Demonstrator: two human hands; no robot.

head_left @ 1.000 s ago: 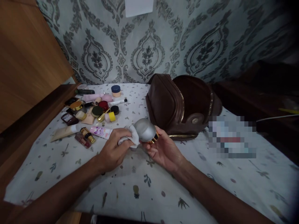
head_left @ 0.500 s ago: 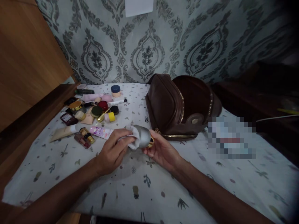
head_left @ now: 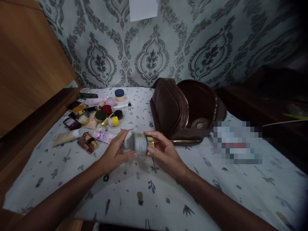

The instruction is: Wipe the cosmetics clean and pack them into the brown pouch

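The gold lid (head_left: 150,141) looks like glossy metal, the bag (head_left: 166,110) like smooth leather

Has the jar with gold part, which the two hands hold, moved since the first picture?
Yes. The jar has shifted slightly to the left in the view, judged against the brown bag.

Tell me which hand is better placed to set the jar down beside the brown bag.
The right hand, probably: it grips the jar by its gold end and is nearer the brown bag, while the left hand has what looks like a white tissue, blurred, at the jar's other end.
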